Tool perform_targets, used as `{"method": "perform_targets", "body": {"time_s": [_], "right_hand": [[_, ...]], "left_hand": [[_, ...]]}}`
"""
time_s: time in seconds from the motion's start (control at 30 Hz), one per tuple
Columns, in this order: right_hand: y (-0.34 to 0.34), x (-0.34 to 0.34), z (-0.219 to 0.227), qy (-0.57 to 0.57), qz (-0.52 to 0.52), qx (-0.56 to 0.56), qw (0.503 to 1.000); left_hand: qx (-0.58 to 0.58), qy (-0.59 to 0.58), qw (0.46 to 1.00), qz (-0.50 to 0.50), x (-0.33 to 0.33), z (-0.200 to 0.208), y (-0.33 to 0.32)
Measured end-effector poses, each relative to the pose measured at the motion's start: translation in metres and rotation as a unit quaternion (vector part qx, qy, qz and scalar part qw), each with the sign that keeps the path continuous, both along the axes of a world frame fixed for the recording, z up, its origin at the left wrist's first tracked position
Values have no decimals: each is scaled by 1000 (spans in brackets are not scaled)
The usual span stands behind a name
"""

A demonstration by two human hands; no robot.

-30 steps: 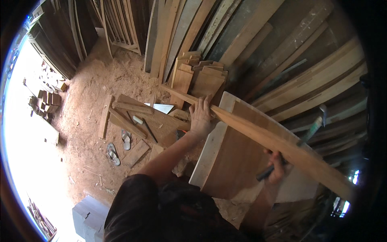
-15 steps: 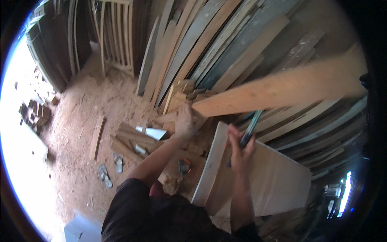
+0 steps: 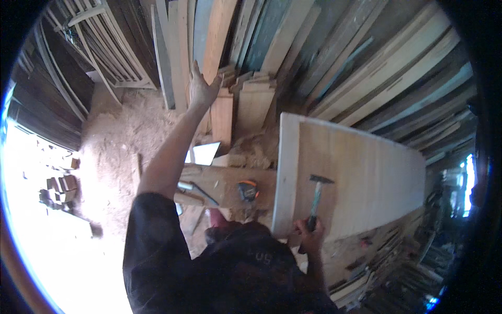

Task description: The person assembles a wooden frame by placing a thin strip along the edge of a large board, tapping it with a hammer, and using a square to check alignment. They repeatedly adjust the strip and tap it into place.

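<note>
My left hand [image 3: 204, 91] reaches far forward with thumb and fingers spread. It is at the lower end of an orange-brown plank [image 3: 218, 34], which leans among other boards; whether skin and wood touch I cannot tell. Lower right, my right hand [image 3: 311, 235] is closed around the dark grip of a hammer [image 3: 317, 201], its head pointing away from me. Beneath the hammer lies a large pale wooden panel [image 3: 366, 172] with a raised strip along its left edge. A black and orange tape measure [image 3: 248, 191] rests on the wooden surface left of the panel.
Long boards [image 3: 361, 57] lean in a row across the back and right. Short wood blocks [image 3: 253, 107] are stacked beyond the panel. A slatted frame [image 3: 112, 47] stands back left. A pale, flat, angular piece [image 3: 204, 153] lies near my left forearm. Sawdust covers the floor [image 3: 115, 136].
The plank my left hand gripped, stretching rightward, has left that hand; a similar one now leans at the back. The left hand moved forward and opened. The hammer came down nearer my body.
</note>
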State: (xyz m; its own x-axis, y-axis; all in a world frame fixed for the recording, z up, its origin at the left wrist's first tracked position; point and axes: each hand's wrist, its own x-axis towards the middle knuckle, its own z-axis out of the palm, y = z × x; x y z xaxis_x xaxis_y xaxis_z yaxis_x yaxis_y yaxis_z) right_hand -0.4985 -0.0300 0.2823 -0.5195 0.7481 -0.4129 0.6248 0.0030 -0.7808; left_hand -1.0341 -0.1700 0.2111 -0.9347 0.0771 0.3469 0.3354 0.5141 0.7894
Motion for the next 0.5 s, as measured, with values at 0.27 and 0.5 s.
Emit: {"method": "perform_targets", "body": {"time_s": [0.27,0.5], "right_hand": [[-22,-67,12,-4,173,-94,980],[-78,-126,-13,18,399,-109,910]], "left_hand": [[255,-300,912,-114,254,-37,-89],[336,-484,794,-151,383,2,-84]]}}
